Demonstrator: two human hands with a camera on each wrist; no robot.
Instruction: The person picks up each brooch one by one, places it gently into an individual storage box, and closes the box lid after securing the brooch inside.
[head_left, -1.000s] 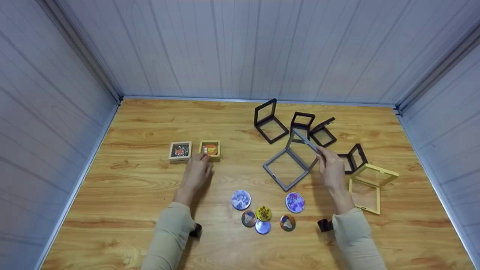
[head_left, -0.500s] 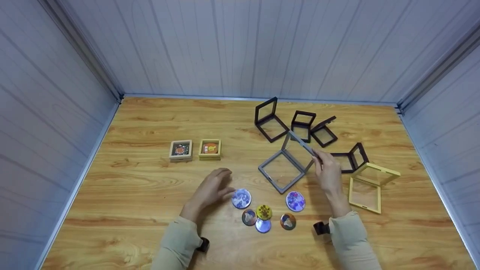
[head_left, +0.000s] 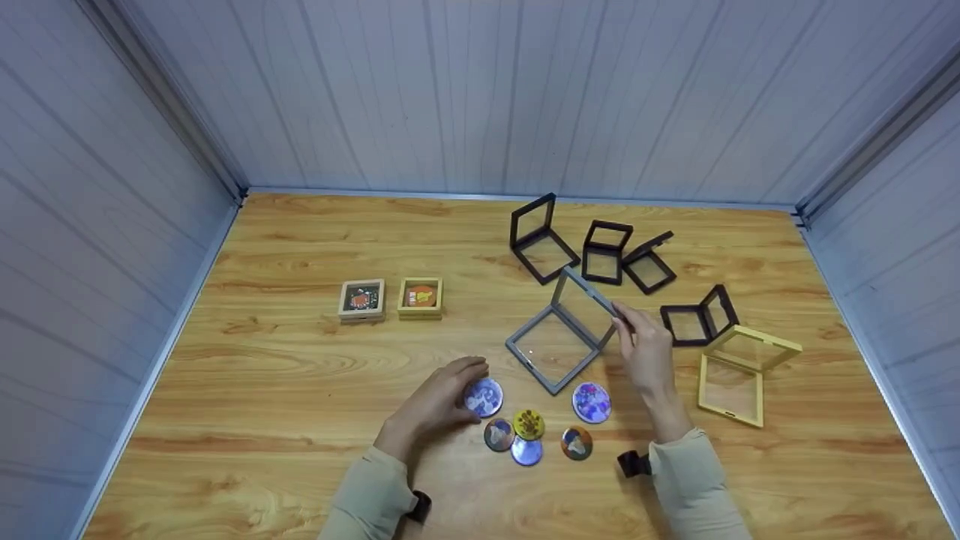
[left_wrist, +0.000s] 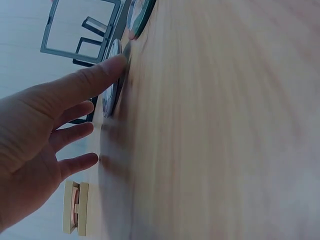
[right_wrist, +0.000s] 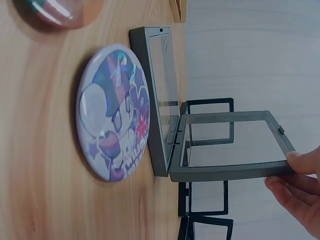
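Observation:
My left hand arches around the blue-and-white round badge, fingertips at its far side and thumb at its near side. In the left wrist view the thumb reaches the badge's edge, while the other fingers are loosely spread. My right hand pinches the raised lid of a hinged grey display frame between thumb and fingers. Its clear panes hold nothing. A purple cartoon badge lies flat beside this frame. Close by are a yellow badge, a pale blue badge and two dark picture badges.
Two small cases, one cream and one yellow, sit at left with badges inside. Several opened black frames stand at the back right, with an opened yellow frame at far right. Pale walls enclose the wooden table.
My left hand has left the yellow case and moved right and nearer, to the blue-and-white badge. My right hand has slid the grey frame left and slightly nearer, still holding its lid.

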